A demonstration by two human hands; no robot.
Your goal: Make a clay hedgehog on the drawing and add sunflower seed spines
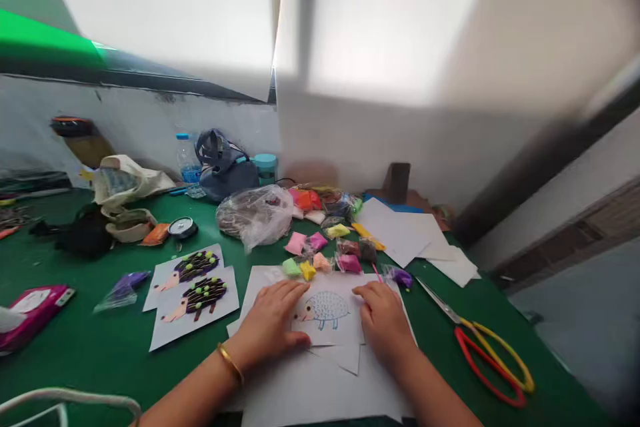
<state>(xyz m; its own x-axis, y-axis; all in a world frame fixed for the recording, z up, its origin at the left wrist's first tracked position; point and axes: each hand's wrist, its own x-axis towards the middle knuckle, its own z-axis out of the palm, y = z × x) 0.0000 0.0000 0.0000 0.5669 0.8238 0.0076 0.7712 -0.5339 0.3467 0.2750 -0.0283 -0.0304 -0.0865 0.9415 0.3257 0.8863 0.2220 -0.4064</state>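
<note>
A white card with a blue-outlined hedgehog drawing (327, 307), its face peach-coloured, lies on a stack of white paper (320, 390). My left hand (275, 317) rests flat on the card's left side, fingers stretched and thumb apart. On the right edge my right hand (385, 320) lies with bent fingers, index finger and thumb touching the card. A thin pink stick (376, 272) shows just beyond the right knuckles; its lower end is hidden. Small packets of coloured clay (349, 263) lie just behind the card.
Two cards with dark clay hedgehogs (205, 293) lie at left, near a purple clay packet (125, 287). Scissors (480, 340) with red and yellow handles lie open at right. Behind stand a plastic bag (257, 213), a blue bag (225, 170) and loose white sheets (405, 230).
</note>
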